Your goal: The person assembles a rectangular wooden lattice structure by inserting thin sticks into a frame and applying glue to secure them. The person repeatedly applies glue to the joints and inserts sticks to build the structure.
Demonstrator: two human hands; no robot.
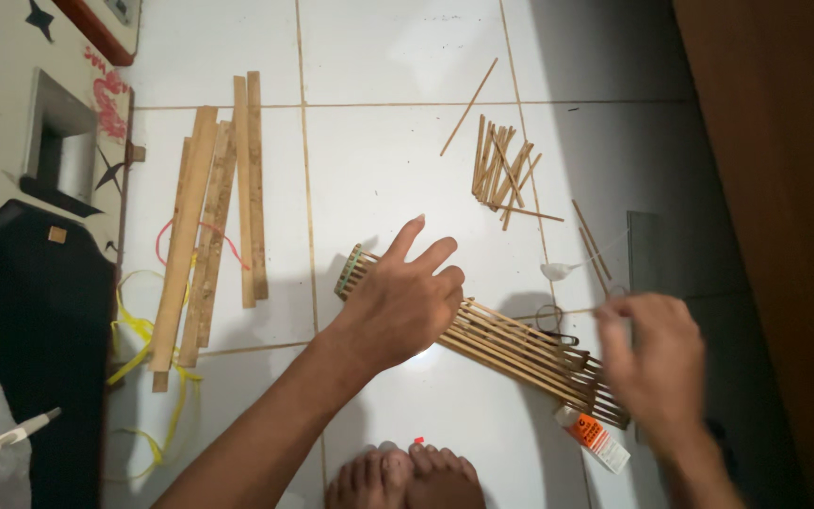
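A flat frame of thin bamboo sticks (520, 351) lies slantwise on the white tiled floor. My left hand (402, 302) rests palm-down on its upper left part, fingers spread and lifted, not wrapped around it. My right hand (657, 363) hovers over the frame's lower right end. It is blurred, with the fingertips pinched together near a small loop; whether it holds anything is unclear. A small white glue tube with an orange label (594, 438) lies just below the frame's right end.
Loose thin sticks (501, 170) are piled at the back right. Flat bamboo slats (209, 226) lie to the left over red and yellow cord (143, 330). My feet (407, 476) are at the bottom edge. A brown wooden panel (784, 188) runs along the right.
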